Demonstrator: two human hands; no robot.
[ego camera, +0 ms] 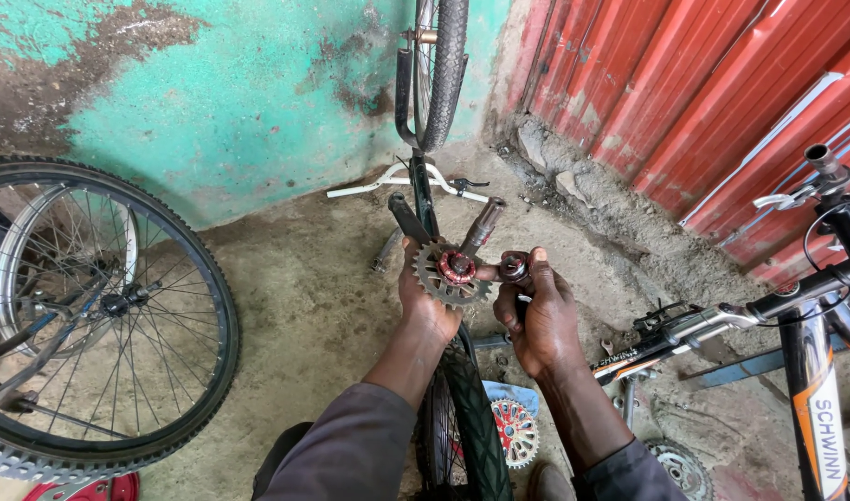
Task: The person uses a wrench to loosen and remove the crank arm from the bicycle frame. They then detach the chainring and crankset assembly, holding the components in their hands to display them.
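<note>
Left hand [427, 301] clamps chainring [450, 276] on upturned bike frame [423, 195], steadying crank. Right hand [539, 315] pinches small reddish bearing part [515, 267] beside axle, fingers closed. 1 loose wheel [82, 315] left.

Dusty concrete floor [314, 306] bears a spoked wheel [91, 315], sprockets [515, 431] and an upturned bicycle [425, 186]

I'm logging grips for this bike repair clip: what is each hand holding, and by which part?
Left hand grips the toothed chainring by its lower-left rim. Right hand pinches a small round bearing part at the fingertips.
</note>
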